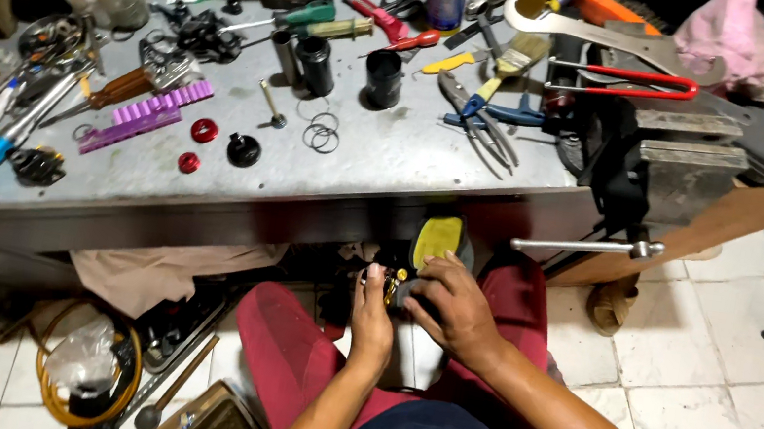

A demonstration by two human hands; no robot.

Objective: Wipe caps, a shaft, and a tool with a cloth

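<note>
**Small part held over the lap, loose pieces close to the bench edge**

The person holds a small dark part with gold-coloured fittings (pixel 395 284) low in front of the knees, below the front edge of the grey workbench (pixel 380 159). The left hand (pixel 373 321) is closed around its near side, and the right hand (pixel 452 304) grips it from the right with fingers curled over the top; how firmly either hand pinches cannot be told. Just above it sits a black pad with a yellow face (pixel 439 241), partly hidden behind the hands.

The likeliest trouble is a drop: the part hangs over red trousers and a tiled floor (pixel 726 392), so a slip of the fingers could send a fitting rolling off among the clutter below. The handle of the bench vise (pixel 587 244) juts out near the right hand, where a raised wrist might knock it. On the bench, thin metal rings (pixel 321 132), two red caps (pixel 196 145) and a black knob (pixel 244 149) lie loose near the edge, where a bump might scatter them.
</note>
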